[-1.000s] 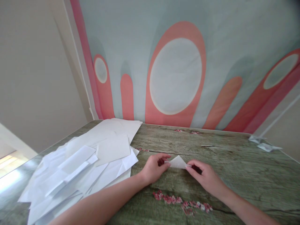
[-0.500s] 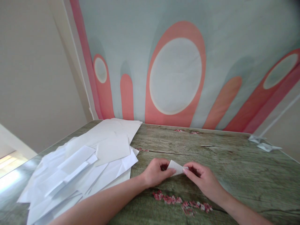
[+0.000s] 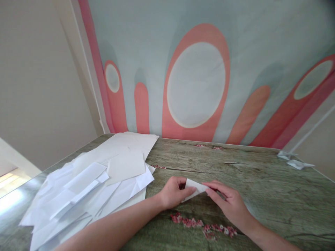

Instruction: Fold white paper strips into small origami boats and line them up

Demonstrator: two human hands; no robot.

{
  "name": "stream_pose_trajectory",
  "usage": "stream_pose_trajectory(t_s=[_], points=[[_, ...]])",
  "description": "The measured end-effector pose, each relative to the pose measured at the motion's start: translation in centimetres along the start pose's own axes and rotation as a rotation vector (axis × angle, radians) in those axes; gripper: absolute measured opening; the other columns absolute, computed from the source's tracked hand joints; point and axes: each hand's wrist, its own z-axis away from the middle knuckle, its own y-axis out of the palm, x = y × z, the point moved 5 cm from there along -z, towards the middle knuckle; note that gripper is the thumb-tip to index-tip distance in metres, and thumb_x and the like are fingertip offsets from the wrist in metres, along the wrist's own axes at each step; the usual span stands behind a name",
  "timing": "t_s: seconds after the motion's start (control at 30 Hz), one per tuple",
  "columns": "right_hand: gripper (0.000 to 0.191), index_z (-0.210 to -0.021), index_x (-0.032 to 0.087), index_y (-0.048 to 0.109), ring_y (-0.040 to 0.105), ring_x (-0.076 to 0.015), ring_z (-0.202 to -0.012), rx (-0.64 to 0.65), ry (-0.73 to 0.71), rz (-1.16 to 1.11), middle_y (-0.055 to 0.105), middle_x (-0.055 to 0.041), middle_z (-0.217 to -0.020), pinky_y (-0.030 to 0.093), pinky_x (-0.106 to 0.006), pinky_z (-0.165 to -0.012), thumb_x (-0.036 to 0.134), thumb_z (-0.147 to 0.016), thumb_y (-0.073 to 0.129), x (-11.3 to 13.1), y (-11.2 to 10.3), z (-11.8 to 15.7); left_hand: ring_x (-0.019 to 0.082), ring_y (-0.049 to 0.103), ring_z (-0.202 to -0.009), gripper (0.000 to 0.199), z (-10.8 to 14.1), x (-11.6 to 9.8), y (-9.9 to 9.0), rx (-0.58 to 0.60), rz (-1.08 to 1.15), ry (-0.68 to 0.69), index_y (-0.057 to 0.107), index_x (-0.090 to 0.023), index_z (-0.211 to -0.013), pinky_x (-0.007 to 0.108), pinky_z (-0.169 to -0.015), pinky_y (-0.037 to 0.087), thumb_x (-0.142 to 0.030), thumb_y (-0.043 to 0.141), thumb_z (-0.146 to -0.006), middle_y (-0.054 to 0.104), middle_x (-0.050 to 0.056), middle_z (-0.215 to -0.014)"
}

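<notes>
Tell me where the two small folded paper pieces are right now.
In the head view, the two small folded paper pieces lie at the table's far right corner, beyond the right hand.

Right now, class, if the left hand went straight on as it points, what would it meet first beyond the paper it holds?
Probably the right hand, whose fingertips pinch the other end of the folded white paper; depth is hard to judge.
</notes>
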Motion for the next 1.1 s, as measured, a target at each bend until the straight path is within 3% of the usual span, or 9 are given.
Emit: stream_pose_trajectory(t_s=[0.27,0.5,0.7,0.9,1.1], points=[[0.037,-0.086,0.016,0.07,0.051,-0.0146,-0.065,-0.012,0.263,-0.37,0.06,-0.0024,-0.068,0.041,-0.027,-0.062,0.045,-0.086,0.049,-1.7,0.2,-0.2,0.009,0.039,-0.056,0.033,0.3,-0.5,0.0,-0.004,-0.086,0.019,0.063,-0.008,-0.074,0.018,-0.05,0.03,-0.041,0.059,-0.075,0.048,-0.002,-0.061],[0.032,-0.074,0.012,0.065,0.048,-0.0081,-0.047,0.174,0.511,-0.787,0.057,-0.0005,-0.054,0.037,-0.018,-0.043,0.043,-0.081,0.058,-1.7,2.1,0.4,0.008,0.036,-0.056,0.03,0.5,-1.0,0.1,0.01,-0.183,0.042,0.062,-0.009,-0.072,0.018,-0.05,0.028,-0.039,0.056,-0.077,0.043,-0.003,-0.06],[0.019,-0.081,0.012,0.067,0.064,-0.012,-0.068,0.197,0.631,-0.946,0.069,-0.0061,-0.073,0.051,-0.019,-0.06,0.031,-0.079,0.064,-1.9,2.5,0.7,0.008,0.036,-0.055,0.027,0.5,-1.1,0.0,-0.012,-0.253,0.071,0.06,-0.01,-0.069,0.018,-0.049,0.027,-0.036,0.056,-0.077,0.042,-0.004,-0.059],[0.017,-0.083,0.012,0.068,0.065,-0.0118,-0.068,0.215,0.66,-0.964,0.07,-0.0066,-0.076,0.051,-0.021,-0.068,0.027,-0.076,0.067,-2.4,2.6,0.7,0.007,0.035,-0.054,0.026,0.6,-1.2,0.0,-0.025,-0.298,0.073,0.059,-0.011,-0.065,0.018,-0.05,0.028,-0.034,0.056,-0.077,0.04,-0.005,-0.058],[0.019,-0.084,0.014,0.07,0.062,-0.0106,-0.069,0.213,0.6,-0.883,0.069,-0.005,-0.077,0.049,-0.021,-0.07,0.031,-0.076,0.068,-2.4,2.6,1.0,0.008,0.035,-0.054,0.025,0.5,-1.0,0.1,-0.03,-0.291,0.077,0.058,-0.011,-0.065,0.018,-0.049,0.026,-0.034,0.055,-0.076,0.041,-0.005,-0.058]])
